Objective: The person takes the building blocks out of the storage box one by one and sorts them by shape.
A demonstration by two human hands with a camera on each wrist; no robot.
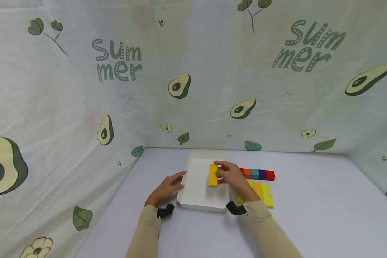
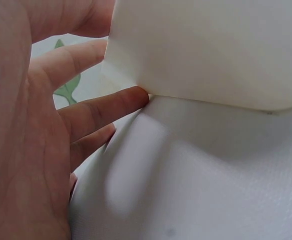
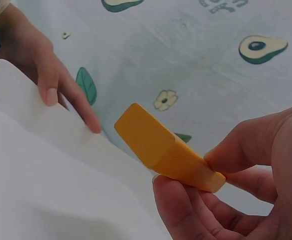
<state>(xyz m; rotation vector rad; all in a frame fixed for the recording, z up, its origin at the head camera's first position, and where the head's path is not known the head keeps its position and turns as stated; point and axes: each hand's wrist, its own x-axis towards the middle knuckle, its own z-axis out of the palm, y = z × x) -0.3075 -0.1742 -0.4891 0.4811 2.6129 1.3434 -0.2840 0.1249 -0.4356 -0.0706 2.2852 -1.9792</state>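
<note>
In the head view a white tray [image 1: 193,205] lies on the table, its near wall towards me. My right hand [image 1: 232,177] holds an orange-yellow block [image 1: 213,175] over the right half of it. The right wrist view shows the block [image 3: 158,142] pinched at one end between thumb and fingertips, its other end jutting free. My left hand [image 1: 166,188] is at the tray's left side, its thumb and index finger reaching the rim. Seen from the left wrist, loosely extended fingers [image 2: 108,110] touch the tray's outer wall [image 2: 201,55].
Right of the tray stands a row of small cubes [image 1: 254,174] in red, orange, teal and purple. Nearer me, several yellow and orange blocks [image 1: 267,195] lie side by side, partly behind my right forearm. A printed cloth [image 1: 209,53] hangs behind the table.
</note>
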